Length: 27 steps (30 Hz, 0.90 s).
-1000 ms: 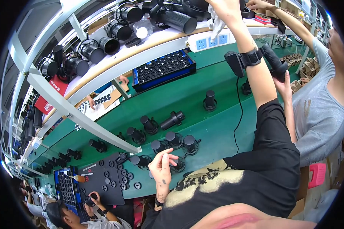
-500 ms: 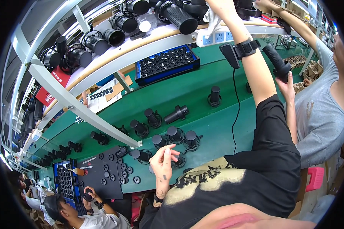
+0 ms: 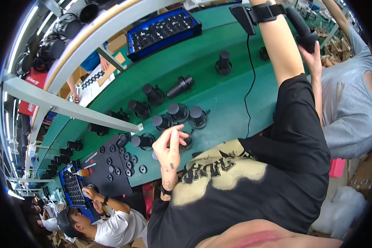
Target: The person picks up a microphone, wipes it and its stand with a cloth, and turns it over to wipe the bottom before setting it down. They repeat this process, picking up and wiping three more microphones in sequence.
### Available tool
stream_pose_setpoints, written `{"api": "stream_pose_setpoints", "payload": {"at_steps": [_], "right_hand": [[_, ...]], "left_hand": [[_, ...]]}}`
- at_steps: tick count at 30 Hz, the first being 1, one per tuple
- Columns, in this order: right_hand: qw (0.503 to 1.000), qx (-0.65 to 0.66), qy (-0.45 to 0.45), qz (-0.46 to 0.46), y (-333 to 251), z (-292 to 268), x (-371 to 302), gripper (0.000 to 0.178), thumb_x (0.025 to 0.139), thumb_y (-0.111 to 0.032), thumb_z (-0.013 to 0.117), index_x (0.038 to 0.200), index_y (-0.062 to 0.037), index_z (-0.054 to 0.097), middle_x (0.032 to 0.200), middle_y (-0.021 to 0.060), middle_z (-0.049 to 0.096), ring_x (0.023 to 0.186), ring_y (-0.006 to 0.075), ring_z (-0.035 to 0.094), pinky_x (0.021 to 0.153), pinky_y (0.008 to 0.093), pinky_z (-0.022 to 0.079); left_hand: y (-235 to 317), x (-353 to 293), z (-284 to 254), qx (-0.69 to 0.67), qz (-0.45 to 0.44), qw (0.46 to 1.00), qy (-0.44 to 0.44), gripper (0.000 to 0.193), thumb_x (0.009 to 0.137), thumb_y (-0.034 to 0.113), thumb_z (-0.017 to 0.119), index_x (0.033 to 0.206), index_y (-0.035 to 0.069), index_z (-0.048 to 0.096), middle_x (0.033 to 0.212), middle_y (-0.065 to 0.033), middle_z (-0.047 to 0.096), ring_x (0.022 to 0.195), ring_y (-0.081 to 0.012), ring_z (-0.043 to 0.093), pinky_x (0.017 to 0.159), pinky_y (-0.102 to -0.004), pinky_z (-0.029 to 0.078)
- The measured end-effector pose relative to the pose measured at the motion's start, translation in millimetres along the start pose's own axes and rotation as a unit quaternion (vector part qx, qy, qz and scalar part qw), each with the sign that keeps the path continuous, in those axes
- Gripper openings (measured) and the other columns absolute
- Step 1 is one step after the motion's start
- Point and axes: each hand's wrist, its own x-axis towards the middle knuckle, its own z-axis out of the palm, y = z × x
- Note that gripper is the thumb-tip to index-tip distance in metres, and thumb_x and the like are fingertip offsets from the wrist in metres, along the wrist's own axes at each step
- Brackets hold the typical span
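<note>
My left hand (image 3: 168,149) hovers over the near edge of the green bench, fingers loosely bent and apart, with nothing visible in them. Just behind it stand several black cylinders (image 3: 178,110) on round bases. One of these bases (image 3: 186,142) is partly covered by my fingers. My right arm (image 3: 282,51) stretches up and away past the top edge, so the right hand is out of view. At that wrist sits a black strap (image 3: 268,13) with a black box (image 3: 242,20) and a hanging cable (image 3: 246,97).
A blue tray of small black parts (image 3: 163,33) lies under the shelf post (image 3: 72,104). At left, a dark mat (image 3: 107,169) bears several black rings. A co-worker in grey (image 3: 341,95) holds a black cylinder (image 3: 299,27) at right; another in white (image 3: 120,227) sits at left.
The view has tilted down, so the upper shelf has mostly left the picture. My right hand has gone out past the top edge. The left hand keeps its pose above the bench.
</note>
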Motion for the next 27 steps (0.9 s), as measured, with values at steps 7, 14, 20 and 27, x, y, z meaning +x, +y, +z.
{"api": "stream_pose_setpoints", "payload": {"at_steps": [7, 14, 20, 27], "right_hand": [[0.867, 0.253, -0.138, 0.406, -19.6, -128.0, -212.6, 0.046, 0.08, -0.023, 0.07, 0.116, -0.0009, 0.052, 0.09, 0.0147, 0.065, 0.082, 0.0223, 0.064, 0.072, 0.0287, 0.051], [0.716, -0.058, -0.491, 0.492, -3.7, -123.9, -420.2, 0.057, 0.071, -0.03, 0.077, 0.117, -0.006, 0.054, 0.098, 0.021, 0.066, 0.083, 0.0304, 0.065, 0.076, 0.0345, 0.051], [0.676, 0.058, -0.49, 0.547, -9.1, -134.6, -417.5, 0.062, 0.069, -0.035, 0.078, 0.117, -0.0048, 0.053, 0.102, 0.0188, 0.064, 0.092, 0.0277, 0.063, 0.08, 0.0364, 0.049], [0.393, 0.287, -0.286, 0.825, -82.1, -162.2, -258.8, 0.044, 0.08, -0.036, 0.07, 0.104, -0.0004, 0.059, 0.086, 0.0065, 0.063, 0.076, 0.0141, 0.06, 0.069, 0.0316, 0.049]], "left_hand": [[-24.0, 6.3, -20.4, 0.051, 0.005, 0.997, 0.052, 0.028, 0.096, 0.016, 0.047, 0.102, -0.004, 0.064, 0.075, -0.0079, 0.067, 0.054, -0.006, 0.055, 0.045, -0.017, 0.032], [-35.9, 10.6, -22.7, 0.051, -0.074, 0.996, 0.021, 0.028, 0.096, 0.016, 0.046, 0.103, -0.004, 0.064, 0.076, -0.0081, 0.067, 0.055, -0.0062, 0.055, 0.045, -0.017, 0.033], [-46.5, 19.3, -24.5, 0.023, -0.129, 0.991, -0.029, 0.028, 0.096, 0.017, 0.047, 0.106, -0.003, 0.063, 0.079, -0.008, 0.068, 0.058, -0.0066, 0.056, 0.046, -0.0173, 0.035], [-45.2, 62.7, 1.0, -0.266, -0.295, 0.882, -0.252, 0.048, 0.098, 0.035, 0.04, 0.127, -0.003, 0.047, 0.099, -0.0136, 0.066, 0.068, -0.0113, 0.06, 0.044, -0.0183, 0.042]]}}
